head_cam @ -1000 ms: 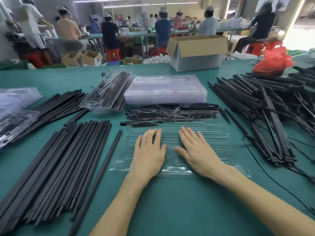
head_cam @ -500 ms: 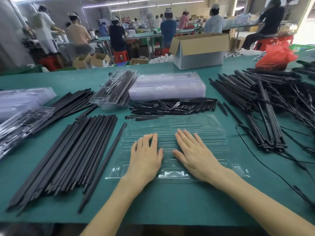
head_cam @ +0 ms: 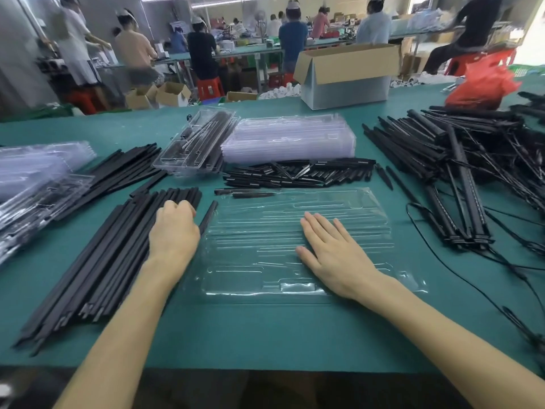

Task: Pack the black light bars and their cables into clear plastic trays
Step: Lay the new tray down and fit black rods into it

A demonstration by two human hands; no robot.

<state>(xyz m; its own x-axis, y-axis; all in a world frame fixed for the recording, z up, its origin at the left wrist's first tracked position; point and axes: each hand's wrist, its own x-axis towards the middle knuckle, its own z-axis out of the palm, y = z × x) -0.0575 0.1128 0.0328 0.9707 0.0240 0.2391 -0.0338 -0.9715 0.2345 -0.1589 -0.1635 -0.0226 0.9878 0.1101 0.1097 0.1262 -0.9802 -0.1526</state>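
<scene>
Tray (head_cam: 253,270): clear, empty, flat on the green table (head_cam: 265,335) straight in front of us, long side across. We take it as dial centre, with 12 pointing away from us.

Right hand (head_cam: 333,255): palm down on the tray's middle, fingers straight and close together, thumb out toward 9. It grasps nothing and only rests on the plastic.

Left hand (head_cam: 174,231): at 9, off the tray, on top of the bars (head_cam: 112,261). The fingers curl down over the far ends of the nearest bars. The fingertips are hidden behind the knuckles, so we cannot tell whether any bar is gripped.

Bars: plain black, laid side by side, running from 10 toward 7. One loose bar (head_cam: 210,211) lies between this pile and the tray, just beside the tray's left edge, with its near part hidden by the left hand.

At 12, just past the tray's far edge: a heap of short pieces (head_cam: 295,174). Behind it is a tray stack (head_cam: 289,140).

At 11: a filled tray (head_cam: 194,143) with black parts in it.

At 1 to 3: cabled bars (head_cam: 460,172), tangled. A cable (head_cam: 442,261) loops near the tray's right edge without touching it.

At 9, well apart: packed trays (head_cam: 38,184).

Far edge of the table: an open carton (head_cam: 348,75) at 1 and a red bag (head_cam: 480,84) at 2.
</scene>
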